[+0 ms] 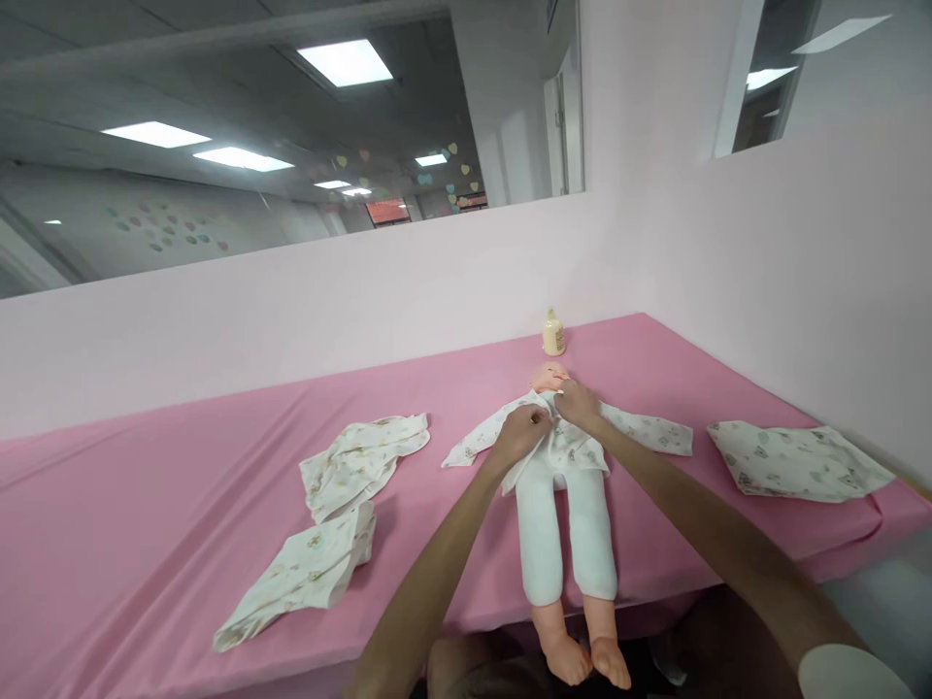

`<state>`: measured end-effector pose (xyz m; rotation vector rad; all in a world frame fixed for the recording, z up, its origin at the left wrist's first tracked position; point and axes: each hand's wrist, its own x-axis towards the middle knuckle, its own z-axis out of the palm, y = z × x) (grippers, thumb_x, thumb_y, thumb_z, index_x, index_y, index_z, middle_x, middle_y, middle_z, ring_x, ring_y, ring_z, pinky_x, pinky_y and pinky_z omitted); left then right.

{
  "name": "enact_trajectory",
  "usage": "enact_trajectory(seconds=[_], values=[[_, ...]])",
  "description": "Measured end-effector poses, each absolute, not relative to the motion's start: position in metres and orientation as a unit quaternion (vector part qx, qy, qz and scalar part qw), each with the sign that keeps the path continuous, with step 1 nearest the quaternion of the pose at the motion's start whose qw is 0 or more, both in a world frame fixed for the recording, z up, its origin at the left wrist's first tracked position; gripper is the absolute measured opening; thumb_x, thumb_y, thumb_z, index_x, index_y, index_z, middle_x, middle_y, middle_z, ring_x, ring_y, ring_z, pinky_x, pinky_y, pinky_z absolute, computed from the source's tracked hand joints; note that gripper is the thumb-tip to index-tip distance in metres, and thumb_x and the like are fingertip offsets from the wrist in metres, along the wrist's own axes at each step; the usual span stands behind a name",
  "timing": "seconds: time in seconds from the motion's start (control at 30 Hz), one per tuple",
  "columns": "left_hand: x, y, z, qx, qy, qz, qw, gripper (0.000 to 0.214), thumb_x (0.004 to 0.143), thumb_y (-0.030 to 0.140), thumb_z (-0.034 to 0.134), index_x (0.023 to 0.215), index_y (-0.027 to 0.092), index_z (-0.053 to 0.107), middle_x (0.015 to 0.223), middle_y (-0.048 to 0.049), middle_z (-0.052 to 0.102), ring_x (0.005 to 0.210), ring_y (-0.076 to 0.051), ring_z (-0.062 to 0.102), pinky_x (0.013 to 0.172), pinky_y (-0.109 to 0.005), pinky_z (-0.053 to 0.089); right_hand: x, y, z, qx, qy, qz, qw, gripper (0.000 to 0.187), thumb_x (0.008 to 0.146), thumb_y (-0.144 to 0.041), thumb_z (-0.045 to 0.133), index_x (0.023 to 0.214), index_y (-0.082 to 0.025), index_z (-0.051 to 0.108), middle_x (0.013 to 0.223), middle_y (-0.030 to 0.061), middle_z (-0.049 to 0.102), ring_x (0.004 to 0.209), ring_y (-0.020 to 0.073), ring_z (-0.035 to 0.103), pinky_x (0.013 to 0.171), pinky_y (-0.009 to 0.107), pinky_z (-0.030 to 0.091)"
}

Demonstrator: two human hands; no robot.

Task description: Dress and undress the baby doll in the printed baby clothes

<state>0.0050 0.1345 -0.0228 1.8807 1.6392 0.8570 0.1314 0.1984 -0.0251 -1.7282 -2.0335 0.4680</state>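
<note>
A baby doll [540, 532] lies on its back, its feet hanging past the near edge of the table. It wears a white printed shirt [577, 449] with both sleeves spread sideways. My left hand [522, 434] is closed in a pinch on the shirt's front, at the chest. Close by, near the neckline, my right hand [578, 403] is closed with its fingers on the shirt's edge. Part of the doll's head [551, 373] shows beyond my hands; the exact bit of cloth in my fingers is mostly hidden.
Two crumpled printed garments, an upper one [364, 458] and a lower one [306, 573], lie to the left. A folded printed cloth [797, 460] rests at the right. Behind the doll's head stands a pale yellow bottle [553, 335]. The pink-covered table [175, 524] meets the wall.
</note>
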Motion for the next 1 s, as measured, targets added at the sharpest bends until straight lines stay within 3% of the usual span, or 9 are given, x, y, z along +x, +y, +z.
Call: enact_trajectory(seconds=[0.1,0.2,0.37,0.47,0.67,0.83,1.0], values=[[-0.001,0.149,-0.024,0.626,0.691,0.304,0.196,0.030,0.078,0.044,0.057,0.088,0.016,0.063,0.084,-0.0042,0.065,0.078,-0.018,0.059,0.064,-0.025,0.040,0.128,0.195,-0.026,-0.579,-0.756,0.181,0.247,0.029,0.084,-0.016,0.040,0.093,-0.019,0.066,0.103,0.0066,0.069,0.096,0.0198,0.062,0.075,0.026,0.044],[0.001,0.164,-0.026,0.636,0.719,0.229,0.165,0.025,0.082,0.039,0.052,0.079,0.016,0.063,0.075,-0.0046,0.063,0.074,-0.018,0.060,0.061,-0.025,0.037,0.127,0.191,-0.028,-0.569,-0.752,0.186,0.277,0.028,0.083,-0.017,0.040,0.095,-0.020,0.065,0.104,0.0048,0.068,0.095,0.0193,0.061,0.072,0.026,0.043],[0.012,0.177,-0.028,0.654,0.736,0.169,0.046,0.027,0.087,0.031,0.044,0.088,0.016,0.066,0.095,-0.0126,0.067,0.090,-0.025,0.063,0.069,-0.029,0.041,0.139,0.197,-0.038,-0.600,-0.737,0.172,0.261,0.013,0.078,-0.022,0.048,0.075,-0.019,0.061,0.084,0.0088,0.066,0.076,0.0226,0.061,0.062,0.029,0.039],[0.018,0.181,-0.028,0.663,0.733,0.150,0.024,0.036,0.091,0.033,0.037,0.097,0.014,0.067,0.105,-0.0164,0.065,0.097,-0.029,0.063,0.075,-0.034,0.044,0.143,0.205,-0.043,-0.587,-0.745,0.169,0.267,0.014,0.077,-0.019,0.048,0.067,-0.020,0.058,0.077,0.0083,0.065,0.072,0.0219,0.059,0.060,0.029,0.037],[0.023,0.185,-0.026,0.668,0.727,0.150,0.059,0.046,0.093,0.049,0.033,0.109,0.022,0.068,0.116,-0.0129,0.062,0.104,-0.029,0.062,0.079,-0.036,0.047,0.140,0.219,-0.058,-0.573,-0.665,0.245,0.411,0.019,0.078,-0.022,0.044,0.063,-0.020,0.056,0.067,0.0026,0.060,0.063,0.0170,0.051,0.058,0.027,0.034],[0.026,0.190,-0.019,0.698,0.710,0.091,0.018,0.032,0.088,0.031,0.042,0.097,0.017,0.069,0.106,-0.0128,0.067,0.097,-0.027,0.064,0.077,-0.034,0.046,0.141,0.224,-0.072,-0.525,-0.577,0.336,0.528,0.023,0.079,-0.035,0.049,0.066,-0.018,0.059,0.061,-0.0010,0.055,0.060,0.0147,0.045,0.056,0.027,0.033],[0.025,0.197,-0.024,0.695,0.714,0.080,-0.010,0.030,0.088,0.019,0.037,0.090,0.016,0.067,0.098,-0.0115,0.068,0.091,-0.025,0.065,0.073,-0.032,0.046,0.144,0.222,-0.077,-0.496,-0.544,0.379,0.560,0.026,0.077,-0.040,0.053,0.075,-0.017,0.065,0.067,-0.0003,0.059,0.063,0.0151,0.048,0.059,0.027,0.037]])
